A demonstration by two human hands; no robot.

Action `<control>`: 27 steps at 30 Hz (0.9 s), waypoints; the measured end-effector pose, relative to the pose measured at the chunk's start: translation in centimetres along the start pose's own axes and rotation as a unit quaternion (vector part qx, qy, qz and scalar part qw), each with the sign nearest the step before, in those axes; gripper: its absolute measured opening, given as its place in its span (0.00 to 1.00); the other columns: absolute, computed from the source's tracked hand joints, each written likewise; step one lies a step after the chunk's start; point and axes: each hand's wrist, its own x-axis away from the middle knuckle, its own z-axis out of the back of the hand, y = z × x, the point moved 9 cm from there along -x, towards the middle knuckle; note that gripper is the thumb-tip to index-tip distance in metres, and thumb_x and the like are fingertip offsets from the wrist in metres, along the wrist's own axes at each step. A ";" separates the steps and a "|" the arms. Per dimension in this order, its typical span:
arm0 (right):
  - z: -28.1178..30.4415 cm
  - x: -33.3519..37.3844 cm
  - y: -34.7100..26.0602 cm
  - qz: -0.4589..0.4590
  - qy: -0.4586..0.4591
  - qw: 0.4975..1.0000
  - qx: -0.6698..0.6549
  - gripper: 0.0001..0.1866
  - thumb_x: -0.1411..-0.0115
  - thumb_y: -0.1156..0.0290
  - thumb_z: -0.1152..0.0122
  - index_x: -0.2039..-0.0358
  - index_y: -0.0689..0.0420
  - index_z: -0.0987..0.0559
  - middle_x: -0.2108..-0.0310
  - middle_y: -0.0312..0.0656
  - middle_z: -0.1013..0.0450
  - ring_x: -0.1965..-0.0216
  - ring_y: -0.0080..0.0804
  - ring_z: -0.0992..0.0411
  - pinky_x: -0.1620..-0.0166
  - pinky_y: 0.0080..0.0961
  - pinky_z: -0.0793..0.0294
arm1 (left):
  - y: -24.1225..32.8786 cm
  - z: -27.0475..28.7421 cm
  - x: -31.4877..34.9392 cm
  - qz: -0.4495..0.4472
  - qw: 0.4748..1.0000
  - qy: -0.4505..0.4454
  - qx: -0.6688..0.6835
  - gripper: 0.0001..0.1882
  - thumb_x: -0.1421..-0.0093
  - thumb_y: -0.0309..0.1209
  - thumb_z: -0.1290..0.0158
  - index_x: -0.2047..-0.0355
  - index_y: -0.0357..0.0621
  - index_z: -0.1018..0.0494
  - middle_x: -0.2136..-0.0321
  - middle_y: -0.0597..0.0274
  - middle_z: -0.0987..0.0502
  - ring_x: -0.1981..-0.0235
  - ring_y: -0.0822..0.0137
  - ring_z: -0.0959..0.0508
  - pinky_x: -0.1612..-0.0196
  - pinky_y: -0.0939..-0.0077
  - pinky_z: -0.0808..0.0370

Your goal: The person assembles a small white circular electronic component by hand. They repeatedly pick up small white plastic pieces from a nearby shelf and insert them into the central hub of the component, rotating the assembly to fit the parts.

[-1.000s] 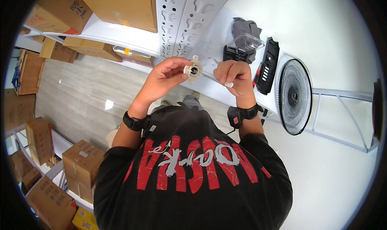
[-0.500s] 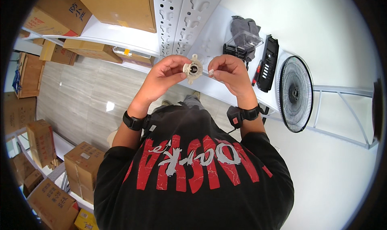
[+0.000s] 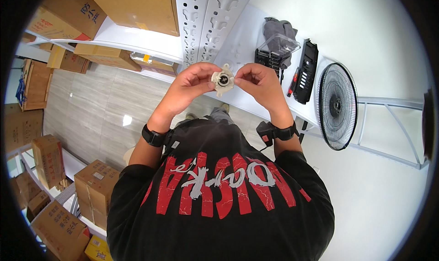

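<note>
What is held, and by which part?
The left hand holds a round cream part by its left edge. The right hand is at the part's right edge; its own hold cannot be told.

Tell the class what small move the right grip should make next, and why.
Probably a gentle press inward: the right grip has its tips at the cream part's right edge, while the left grip holds the opposite side, likely giving enough support.

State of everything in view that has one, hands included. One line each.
Left hand: closed on cream part
Cream part: held up, round opening exposed
Right hand: pinched at the part's edge; anything between fingertips hidden
Grey cloth item: crumpled
Tall carton: closed
Fan grille: looks undamaged; support unclear
</note>
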 end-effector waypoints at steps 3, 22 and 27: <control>-0.1 0.2 -0.5 0.012 0.009 0.999 0.041 0.05 0.45 0.74 0.32 0.70 0.60 0.20 0.79 0.27 0.30 0.78 0.10 0.40 0.75 0.12 0.42 | -0.1 -0.1 0.1 0.007 1.000 -0.002 0.001 0.19 0.37 0.18 0.52 0.46 0.39 0.31 0.50 0.61 0.25 0.50 0.70 0.25 0.47 0.73 0.27; -0.5 0.8 -2.9 0.102 0.020 0.984 0.148 0.05 0.47 0.74 0.33 0.69 0.58 0.20 0.76 0.33 0.30 0.81 0.17 0.39 0.76 0.16 0.41 | -0.3 0.1 0.3 0.026 1.000 -0.010 0.013 0.20 0.37 0.20 0.50 0.44 0.40 0.33 0.51 0.59 0.25 0.50 0.69 0.25 0.48 0.72 0.25; -1.1 1.3 -4.8 0.152 0.031 0.965 0.209 0.05 0.47 0.73 0.34 0.70 0.57 0.21 0.75 0.35 0.28 0.80 0.23 0.36 0.76 0.20 0.38 | -0.2 -0.2 0.4 0.044 0.998 -0.023 0.024 0.20 0.37 0.21 0.51 0.44 0.41 0.33 0.53 0.61 0.24 0.53 0.73 0.24 0.54 0.78 0.25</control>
